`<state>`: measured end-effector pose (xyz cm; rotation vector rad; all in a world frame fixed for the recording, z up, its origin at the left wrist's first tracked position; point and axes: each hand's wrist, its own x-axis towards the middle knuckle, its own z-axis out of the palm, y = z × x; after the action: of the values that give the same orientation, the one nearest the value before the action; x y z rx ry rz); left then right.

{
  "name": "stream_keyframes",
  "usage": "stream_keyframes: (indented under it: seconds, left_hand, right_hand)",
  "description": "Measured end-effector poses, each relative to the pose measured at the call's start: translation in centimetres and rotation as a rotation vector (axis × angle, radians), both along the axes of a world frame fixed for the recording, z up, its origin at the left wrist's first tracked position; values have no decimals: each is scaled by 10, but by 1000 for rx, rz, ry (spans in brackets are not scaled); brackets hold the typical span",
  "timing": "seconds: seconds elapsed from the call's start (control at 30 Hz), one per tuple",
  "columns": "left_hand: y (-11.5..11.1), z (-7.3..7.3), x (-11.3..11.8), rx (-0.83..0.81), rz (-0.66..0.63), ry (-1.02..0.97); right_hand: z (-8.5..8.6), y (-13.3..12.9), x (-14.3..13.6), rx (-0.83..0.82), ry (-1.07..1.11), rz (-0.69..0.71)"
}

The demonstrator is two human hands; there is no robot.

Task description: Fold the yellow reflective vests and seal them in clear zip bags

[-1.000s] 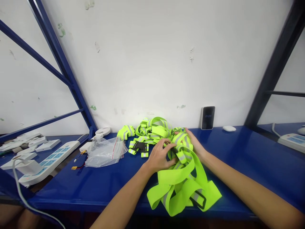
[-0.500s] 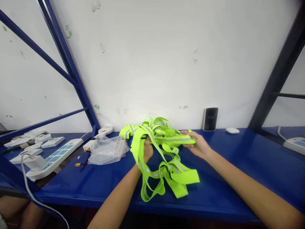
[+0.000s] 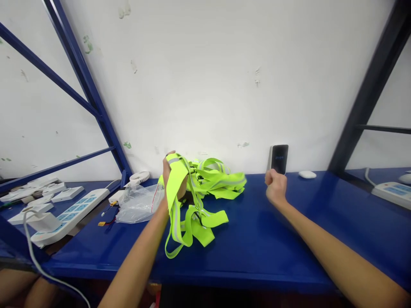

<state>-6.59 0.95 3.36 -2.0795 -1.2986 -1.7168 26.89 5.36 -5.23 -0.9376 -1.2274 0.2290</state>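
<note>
A tangle of neon-yellow reflective straps (image 3: 221, 179) lies on the blue table, with loops hanging toward its front edge. My left hand (image 3: 173, 177) is wrapped round some of these straps at the left side of the pile; the bands partly cover its fingers. To the right of the pile, apart from it, my right hand (image 3: 276, 186) is closed in a fist in front of the dark-screened device, and no strap shows in it.
Against the wall leans a dark-screened device (image 3: 279, 158), with a white rounded object (image 3: 307, 174) beside it. Left of the straps are a clear plastic bag (image 3: 138, 203), a small white fan (image 3: 139, 176), wired connectors (image 3: 102, 223) and a power strip (image 3: 72, 216). Blue frame posts rise at left.
My right hand has let go of the straps and moved right, closing into a fist. My left hand has moved left and up with straps in it, drawing the front loops leftward.
</note>
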Motion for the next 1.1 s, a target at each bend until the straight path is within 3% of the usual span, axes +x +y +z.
stream_keyframes:
  seconds: [0.07,0.2,0.27,0.37,0.47,0.57,0.73,0.83,0.9,0.97,1.03,1.1]
  left_hand:
    - [-11,33,-3,19,-86,149]
    - [-41,93,11,-124,-142,778]
    - [-53,110,23,-279,-218,932]
    - [-58,118,34,-530,-359,961]
    - [-45,108,34,-633,-448,823]
    - [-23,84,37,-581,-478,519]
    - [2,19,71,-420,-468,-286]
    - [6,-16,95,-456,-523,-533]
    - [7,-31,104,-513,-590,-549]
    - [9,-40,104,-517,-631,-408]
    - [11,-44,98,-452,-563,-160]
    - [12,-45,90,-358,-425,73]
  right_hand:
    - [0,4,3,-38,53,-2]
    - [12,-1,-7,-64,66,180]
    - [30,-12,-18,-61,102,339]
    - [71,-40,-33,-63,156,566]
    - [106,-68,-45,-171,-198,747]
    - [114,-75,-59,-333,-385,827]
    - [76,-48,-96,-490,-50,995]
    - [45,-36,-114,-516,57,936]
    - [26,-33,-117,-601,162,974]
    - [12,-34,-113,-688,201,1078]
    - [5,-37,-106,-729,137,1174]
    - [3,-41,-102,-666,27,1183]
